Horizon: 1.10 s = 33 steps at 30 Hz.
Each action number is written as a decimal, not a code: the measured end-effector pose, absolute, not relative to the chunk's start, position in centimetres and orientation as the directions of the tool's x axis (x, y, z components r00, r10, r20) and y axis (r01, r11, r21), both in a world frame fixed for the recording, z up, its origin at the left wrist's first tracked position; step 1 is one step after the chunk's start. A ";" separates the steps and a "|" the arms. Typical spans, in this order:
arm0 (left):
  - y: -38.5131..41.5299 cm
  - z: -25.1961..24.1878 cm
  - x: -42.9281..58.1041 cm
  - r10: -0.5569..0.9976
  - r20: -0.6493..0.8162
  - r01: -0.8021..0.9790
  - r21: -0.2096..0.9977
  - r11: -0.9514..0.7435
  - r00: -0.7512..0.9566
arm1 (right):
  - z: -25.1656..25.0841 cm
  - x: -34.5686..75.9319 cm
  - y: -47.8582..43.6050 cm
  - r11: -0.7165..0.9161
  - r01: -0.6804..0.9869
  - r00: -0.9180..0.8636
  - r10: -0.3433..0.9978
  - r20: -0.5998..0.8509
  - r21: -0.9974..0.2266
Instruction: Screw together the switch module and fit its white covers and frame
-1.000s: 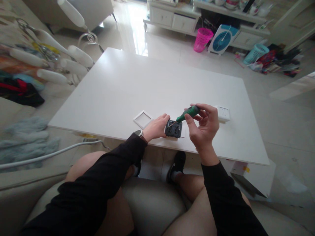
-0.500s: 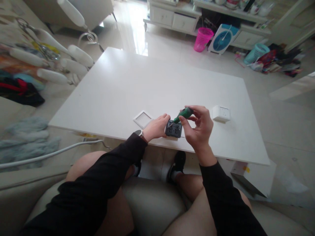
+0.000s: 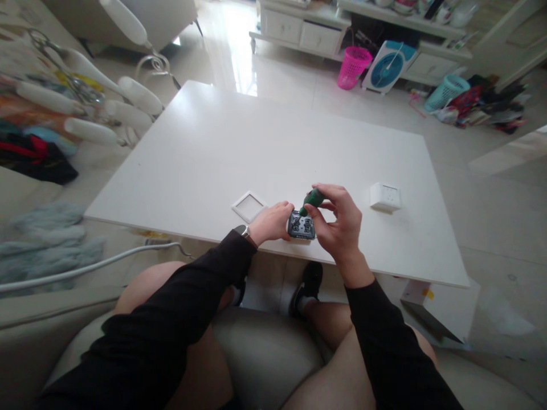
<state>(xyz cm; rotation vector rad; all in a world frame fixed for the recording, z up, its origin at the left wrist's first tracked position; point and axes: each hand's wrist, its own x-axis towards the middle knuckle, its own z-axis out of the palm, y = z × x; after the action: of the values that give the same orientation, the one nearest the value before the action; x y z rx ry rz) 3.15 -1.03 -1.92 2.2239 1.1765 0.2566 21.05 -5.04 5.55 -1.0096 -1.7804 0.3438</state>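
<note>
My left hand [image 3: 273, 221] is closed on the left side of a wall socket [image 3: 301, 226], whose dark inner face is tilted up near the table's front edge. A green-handled screwdriver [image 3: 313, 199] is gripped in my right hand [image 3: 339, 222]. It slants down to the left over the socket's upper part; whether its tip sits in a screw I cannot tell. Left of my left hand lies a white square cover frame [image 3: 248, 206], flat on the table. To the right of my right hand stands a second white socket [image 3: 385, 197] with its front plate on.
The white table [image 3: 265, 142] spreads out before me, its front edge just above my knees. Lamp arms with white shades [image 3: 141, 95] reach in at the left. On the floor beyond are a pink basket [image 3: 354, 68], a blue-and-white fan [image 3: 387, 67] and a teal basket [image 3: 447, 92].
My right hand has shifted slightly left, and the screwdriver now stands steeper over the socket. The socket's dark face catches more light. My left hand keeps its hold.
</note>
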 end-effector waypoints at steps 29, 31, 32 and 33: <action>-1.1 -1.7 3.1 0.799 -0.154 0.738 0.515 -0.437 0.581 | 5.1 21.0 -5.0 0.591 0.459 -0.055 0.765 0.642 -0.664; -1.1 -1.6 3.1 0.799 -0.162 0.741 0.514 -0.433 0.579 | 5.1 20.9 -5.0 0.607 0.460 -0.074 0.754 0.653 -0.649; -1.2 -1.6 3.1 0.798 -0.165 0.742 0.513 -0.432 0.579 | 5.1 20.9 -5.0 0.613 0.462 -0.079 0.748 0.659 -0.641; -1.2 -1.6 3.1 0.798 -0.166 0.742 0.512 -0.433 0.580 | 5.1 20.9 -4.9 0.617 0.465 -0.083 0.745 0.662 -0.636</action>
<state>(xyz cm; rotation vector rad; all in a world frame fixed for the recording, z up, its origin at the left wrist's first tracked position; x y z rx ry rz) 3.14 -1.16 -1.60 2.2700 1.2238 0.1357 20.87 -4.93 5.09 -0.9956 -1.7257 0.3131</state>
